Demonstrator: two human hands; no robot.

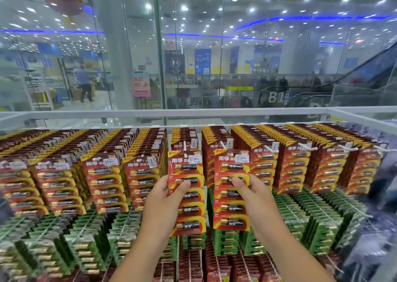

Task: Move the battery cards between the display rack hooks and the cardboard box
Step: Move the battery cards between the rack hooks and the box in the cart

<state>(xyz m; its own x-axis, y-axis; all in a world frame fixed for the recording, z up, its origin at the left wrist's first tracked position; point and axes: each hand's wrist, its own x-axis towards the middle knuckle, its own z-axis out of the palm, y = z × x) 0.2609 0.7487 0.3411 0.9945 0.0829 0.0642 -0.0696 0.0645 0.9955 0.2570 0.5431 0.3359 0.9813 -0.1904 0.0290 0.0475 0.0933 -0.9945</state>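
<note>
I hold two red-and-yellow battery cards in front of the display rack. My left hand (166,198) grips the left battery card (186,208) by its left edge, thumb across its front. My right hand (254,193) grips the right battery card (232,208) by its right edge, thumb on its front. Both cards stand upright, side by side, before the middle hooks. A white hook tip (184,146) pokes out above the left card and another white hook tip (224,146) shows above the right card. No cardboard box is in view.
Rows of red battery cards (103,180) fill the upper hooks on both sides. Green battery cards (86,245) hang on the row below, and more red cards (214,266) under those. A white rack rail (193,112) and a glass wall stand behind.
</note>
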